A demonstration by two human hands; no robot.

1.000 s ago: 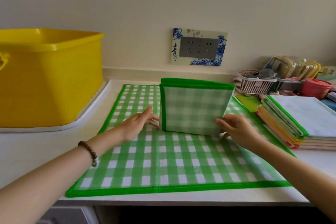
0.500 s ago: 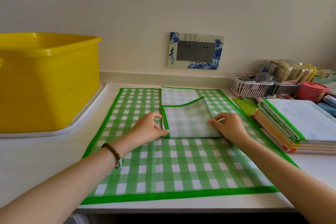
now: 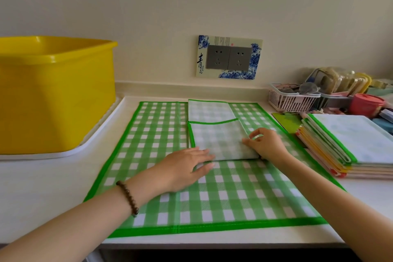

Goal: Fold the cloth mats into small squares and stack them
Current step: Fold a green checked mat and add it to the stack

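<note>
Tabletop on the left carries a yellow tub. Next comes the left hand, its grip apart, fingers straight and flat on the near left corner of the folded mat. A second ago that mat stood upright between both hands; now it lies flat on the middle of the spread checked mat. The right hand has its grip closed in a pinch on the folded mat's right edge. Its far part shows uncovered, so one more fold probably remains before it joins the stack of folded mats on the right.
</note>
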